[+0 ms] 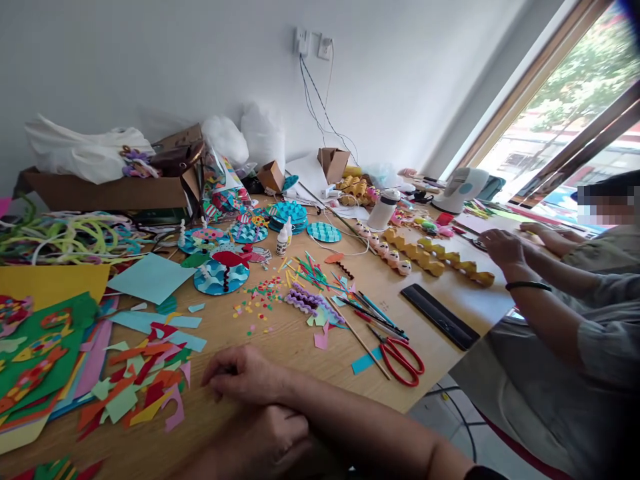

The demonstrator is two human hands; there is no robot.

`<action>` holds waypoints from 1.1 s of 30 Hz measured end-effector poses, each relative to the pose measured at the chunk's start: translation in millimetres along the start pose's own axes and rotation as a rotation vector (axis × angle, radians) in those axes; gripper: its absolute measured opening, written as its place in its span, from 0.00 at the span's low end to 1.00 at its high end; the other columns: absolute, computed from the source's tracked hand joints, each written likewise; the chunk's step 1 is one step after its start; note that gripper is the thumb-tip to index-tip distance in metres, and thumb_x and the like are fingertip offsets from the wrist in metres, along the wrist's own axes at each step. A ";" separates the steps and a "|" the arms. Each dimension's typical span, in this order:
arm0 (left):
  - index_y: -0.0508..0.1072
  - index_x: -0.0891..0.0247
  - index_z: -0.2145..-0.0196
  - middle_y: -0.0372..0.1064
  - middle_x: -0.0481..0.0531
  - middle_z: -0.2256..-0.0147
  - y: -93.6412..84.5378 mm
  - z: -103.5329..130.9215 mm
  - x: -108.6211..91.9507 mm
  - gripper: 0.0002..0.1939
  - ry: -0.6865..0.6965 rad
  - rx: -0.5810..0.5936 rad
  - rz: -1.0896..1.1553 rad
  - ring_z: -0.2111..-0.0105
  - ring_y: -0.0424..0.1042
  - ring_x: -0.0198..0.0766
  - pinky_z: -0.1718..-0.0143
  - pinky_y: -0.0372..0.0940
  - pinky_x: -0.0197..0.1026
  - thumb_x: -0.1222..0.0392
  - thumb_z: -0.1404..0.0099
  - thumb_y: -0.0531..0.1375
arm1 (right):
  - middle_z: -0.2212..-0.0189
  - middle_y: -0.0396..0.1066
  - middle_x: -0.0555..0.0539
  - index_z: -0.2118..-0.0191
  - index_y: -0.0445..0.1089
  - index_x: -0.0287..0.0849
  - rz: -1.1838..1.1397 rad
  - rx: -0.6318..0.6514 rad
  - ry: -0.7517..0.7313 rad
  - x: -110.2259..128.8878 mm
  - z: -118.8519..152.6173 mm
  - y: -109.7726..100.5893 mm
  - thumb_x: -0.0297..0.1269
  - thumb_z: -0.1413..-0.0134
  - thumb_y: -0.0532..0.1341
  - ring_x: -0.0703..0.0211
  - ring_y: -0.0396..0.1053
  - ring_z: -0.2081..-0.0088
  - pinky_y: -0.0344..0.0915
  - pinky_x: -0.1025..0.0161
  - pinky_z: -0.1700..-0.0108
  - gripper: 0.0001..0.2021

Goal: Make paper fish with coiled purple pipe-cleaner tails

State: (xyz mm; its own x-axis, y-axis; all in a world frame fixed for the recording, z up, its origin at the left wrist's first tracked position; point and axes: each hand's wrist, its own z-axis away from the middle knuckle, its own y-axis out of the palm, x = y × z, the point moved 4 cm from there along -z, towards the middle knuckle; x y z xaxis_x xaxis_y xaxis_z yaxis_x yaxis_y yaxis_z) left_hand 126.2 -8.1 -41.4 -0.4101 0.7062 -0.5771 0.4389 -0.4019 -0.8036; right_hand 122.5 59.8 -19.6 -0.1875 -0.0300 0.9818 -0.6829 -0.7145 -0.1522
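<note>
My right hand (245, 375) rests on the wooden table, its fingers loosely curled downward with nothing visible in them. Beside it on the left lies a heap of coloured paper scraps (145, 373). My left hand (277, 430) is closed in a fist against the underside of my right forearm; its fingertips are hidden. Red-handled scissors (400, 360) lie beyond my right forearm, close to a thin wooden stick (367, 345) and a blue paper strip (367, 361). Paper bits (260, 300) and a purple wavy strip (307, 300) lie farther in front.
Blue paper-plate fish crafts (221, 273), a glue bottle (283, 240) and painted egg-carton strips (415, 252) stand farther back. A dark flat case (440, 316) lies near the right edge. Green felt sheets (45, 353) are stacked left. Another person's arm (530, 280) rests at the right.
</note>
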 end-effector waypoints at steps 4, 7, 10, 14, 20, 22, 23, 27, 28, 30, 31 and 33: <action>0.66 0.61 0.75 0.71 0.49 0.72 -5.0 -4.5 -6.5 0.06 0.047 0.045 -0.095 0.74 0.68 0.34 0.75 0.59 0.34 0.66 0.42 0.52 | 0.82 0.61 0.57 0.70 0.68 0.39 -0.235 0.028 0.053 -14.8 -3.7 0.5 0.22 0.54 0.55 0.71 0.59 0.79 0.55 0.74 0.76 0.07; 0.66 0.62 0.75 0.70 0.49 0.73 -8.0 -7.6 -8.4 0.06 0.040 0.055 -0.108 0.76 0.67 0.33 0.77 0.56 0.34 0.65 0.41 0.53 | 0.82 0.60 0.57 0.71 0.68 0.39 -0.249 0.060 0.016 -17.5 -1.9 -1.7 0.24 0.54 0.55 0.71 0.57 0.80 0.54 0.74 0.77 0.06; 0.66 0.62 0.76 0.70 0.49 0.74 -8.9 -8.4 -9.5 0.07 0.035 0.068 -0.110 0.75 0.66 0.33 0.77 0.55 0.34 0.63 0.41 0.53 | 0.83 0.57 0.57 0.72 0.68 0.39 -0.206 0.018 -0.016 -15.4 1.9 -5.7 0.24 0.55 0.55 0.72 0.54 0.81 0.50 0.73 0.79 0.06; 0.65 0.62 0.76 0.69 0.48 0.75 -9.7 -8.3 -9.7 0.08 0.044 0.077 -0.116 0.77 0.64 0.32 0.79 0.54 0.35 0.61 0.40 0.54 | 0.83 0.56 0.57 0.73 0.68 0.39 -0.032 -0.079 -0.103 -11.0 6.6 -13.2 0.25 0.56 0.54 0.71 0.52 0.81 0.50 0.73 0.79 0.07; 0.66 0.62 0.76 0.69 0.47 0.77 -12.0 -9.2 -5.9 0.09 0.048 0.033 -0.117 0.79 0.63 0.31 0.78 0.54 0.35 0.58 0.40 0.54 | 0.80 0.65 0.53 0.75 0.69 0.39 0.294 -0.177 -0.273 -9.4 2.4 -22.9 0.23 0.59 0.51 0.68 0.60 0.77 0.57 0.71 0.73 0.11; 0.66 0.62 0.76 0.69 0.46 0.77 -11.9 -9.4 -3.2 0.10 0.041 0.018 -0.106 0.79 0.63 0.31 0.77 0.54 0.35 0.57 0.39 0.53 | 0.81 0.66 0.53 0.75 0.69 0.40 0.367 -0.216 -0.265 -10.9 0.5 -26.2 0.23 0.58 0.50 0.68 0.60 0.78 0.56 0.71 0.74 0.11; 0.66 0.62 0.76 0.69 0.46 0.77 -11.5 -9.5 -1.8 0.11 0.034 0.015 -0.100 0.79 0.63 0.31 0.78 0.54 0.35 0.56 0.39 0.53 | 0.82 0.65 0.53 0.75 0.69 0.40 0.403 -0.237 -0.266 -11.0 0.4 -27.8 0.24 0.57 0.50 0.68 0.60 0.79 0.56 0.71 0.75 0.11; 0.66 0.62 0.76 0.69 0.46 0.77 -9.8 -10.1 0.4 0.12 0.023 0.021 -0.083 0.80 0.64 0.31 0.79 0.52 0.36 0.55 0.38 0.52 | 0.81 0.66 0.52 0.73 0.68 0.41 0.525 -0.311 -0.310 -8.0 5.6 -32.8 0.27 0.52 0.50 0.67 0.61 0.79 0.57 0.70 0.73 0.10; 0.67 0.62 0.76 0.69 0.46 0.78 -9.5 -10.5 0.3 0.12 0.027 0.024 -0.081 0.80 0.64 0.31 0.79 0.52 0.36 0.55 0.38 0.52 | 0.81 0.66 0.52 0.72 0.68 0.41 0.551 -0.322 -0.318 -7.1 7.3 -33.3 0.28 0.51 0.50 0.66 0.61 0.78 0.58 0.70 0.72 0.10; 0.67 0.62 0.76 0.69 0.47 0.78 -9.2 -11.5 0.0 0.13 0.036 0.026 -0.076 0.79 0.64 0.32 0.78 0.52 0.36 0.55 0.38 0.52 | 0.79 0.67 0.51 0.71 0.68 0.41 0.600 -0.330 -0.323 -5.8 9.8 -33.4 0.29 0.49 0.50 0.66 0.62 0.77 0.58 0.69 0.71 0.10; 0.67 0.63 0.76 0.69 0.47 0.78 -9.2 -12.1 0.2 0.13 0.037 0.027 -0.073 0.80 0.64 0.32 0.79 0.52 0.36 0.55 0.38 0.52 | 0.79 0.67 0.50 0.71 0.68 0.41 0.620 -0.328 -0.319 -5.3 10.4 -33.0 0.29 0.49 0.49 0.65 0.63 0.77 0.58 0.69 0.71 0.10; 0.68 0.63 0.77 0.68 0.47 0.79 -9.1 -13.1 0.7 0.14 0.036 0.034 -0.064 0.80 0.64 0.31 0.79 0.52 0.36 0.55 0.38 0.52 | 0.80 0.66 0.51 0.71 0.67 0.40 0.639 -0.315 -0.310 -4.8 10.1 -31.8 0.30 0.48 0.49 0.66 0.62 0.77 0.57 0.69 0.71 0.10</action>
State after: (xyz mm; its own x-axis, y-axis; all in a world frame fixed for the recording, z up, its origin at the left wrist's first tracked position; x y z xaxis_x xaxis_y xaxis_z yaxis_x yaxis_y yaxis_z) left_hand 132.4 3.6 -32.6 -0.4070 0.7513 -0.5195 0.3850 -0.3746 -0.8435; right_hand 152.2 75.6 -18.3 -0.4383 -0.5964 0.6725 -0.6860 -0.2614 -0.6790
